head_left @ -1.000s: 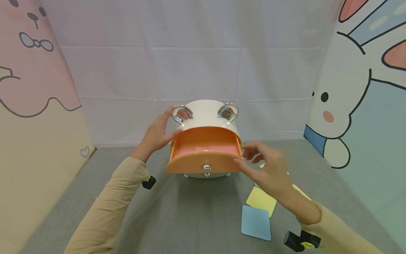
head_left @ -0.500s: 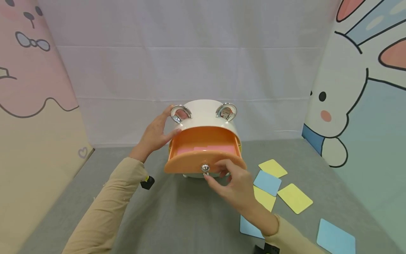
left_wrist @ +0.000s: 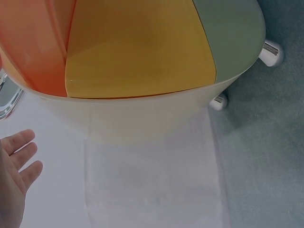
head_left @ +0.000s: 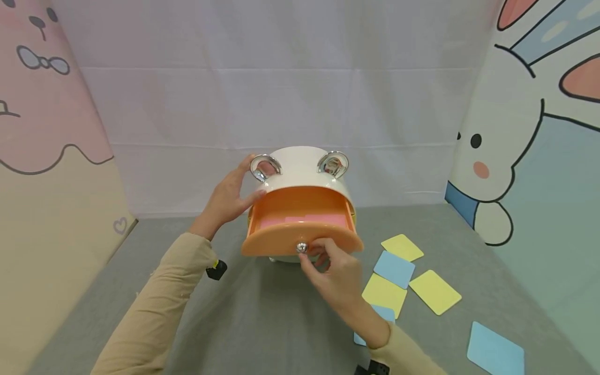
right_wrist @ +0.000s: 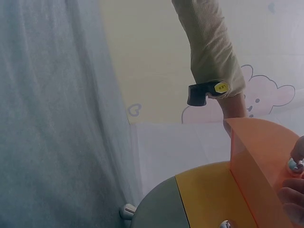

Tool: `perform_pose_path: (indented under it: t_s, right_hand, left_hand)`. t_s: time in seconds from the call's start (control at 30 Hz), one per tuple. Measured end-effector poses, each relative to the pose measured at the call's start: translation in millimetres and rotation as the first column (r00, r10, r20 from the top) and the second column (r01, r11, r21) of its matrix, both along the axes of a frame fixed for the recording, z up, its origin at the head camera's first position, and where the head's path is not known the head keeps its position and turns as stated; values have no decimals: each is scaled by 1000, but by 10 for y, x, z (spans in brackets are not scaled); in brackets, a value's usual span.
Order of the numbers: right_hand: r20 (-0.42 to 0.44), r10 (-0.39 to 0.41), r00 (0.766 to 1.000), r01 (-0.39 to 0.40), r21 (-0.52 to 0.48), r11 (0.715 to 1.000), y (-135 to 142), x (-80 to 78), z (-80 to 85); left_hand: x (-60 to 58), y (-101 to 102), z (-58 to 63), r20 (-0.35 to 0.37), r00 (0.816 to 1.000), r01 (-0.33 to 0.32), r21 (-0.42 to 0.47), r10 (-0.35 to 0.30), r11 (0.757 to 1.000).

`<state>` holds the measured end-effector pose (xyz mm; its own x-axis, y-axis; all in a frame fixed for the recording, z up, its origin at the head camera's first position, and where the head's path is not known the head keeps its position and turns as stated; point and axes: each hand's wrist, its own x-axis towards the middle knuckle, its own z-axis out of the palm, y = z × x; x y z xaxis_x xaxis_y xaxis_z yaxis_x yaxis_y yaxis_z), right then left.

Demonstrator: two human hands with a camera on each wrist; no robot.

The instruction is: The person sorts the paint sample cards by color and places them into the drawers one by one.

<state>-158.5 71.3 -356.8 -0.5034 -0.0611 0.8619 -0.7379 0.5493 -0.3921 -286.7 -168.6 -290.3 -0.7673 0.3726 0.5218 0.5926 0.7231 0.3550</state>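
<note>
A small rounded white drawer cabinet (head_left: 300, 162) with silver ring ears stands against the back cloth. Its orange top drawer (head_left: 267, 245) is pulled out, with pink cards (head_left: 323, 220) lying inside. My right hand (head_left: 339, 278) has thumb and forefinger pinched at the drawer's silver knob (head_left: 301, 248). In the right wrist view, the fingers lie on both sides of it. My left hand (head_left: 226, 202) rests along the cabinet's left side below the ear, fingers fairly straight, thumb at the front edge. The left wrist view shows a yellow drawer (left_wrist: 137, 52) and a green drawer (left_wrist: 232, 38), both closed.
Yellow cards (head_left: 436, 292) and blue cards (head_left: 395, 269) lie scattered on the grey tabletop (head_left: 262, 323) to the right. Another blue card (head_left: 496, 348) lies nearer the front right. Cartoon-printed panels (head_left: 539, 208) flank both sides.
My right hand has moved left from the drawer's right edge to its knob, uncovering several cards on the table. The left hand stays on the cabinet; the drawer remains pulled out.
</note>
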Motion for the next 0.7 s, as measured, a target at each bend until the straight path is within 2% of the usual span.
perform_pose_path:
  t_s: [0.13, 0.37, 0.7]
  right_hand:
    - [-20, -26, 999, 26, -13, 1000, -73, -13, 9]
    - [-16, -9, 1000, 8, -53, 999, -124, -35, 18]
    - [-11, -11, 1000, 10, -51, 999, -127, -42, 16]
  left_hand:
    - [-3, -11, -10, -6, 1000, 3, 6, -3, 1000]
    - [-23, -7, -21, -19, 1000, 9, 14, -9, 1000]
    - [-15, -1, -9, -22, 1000, 12, 10, -11, 1000]
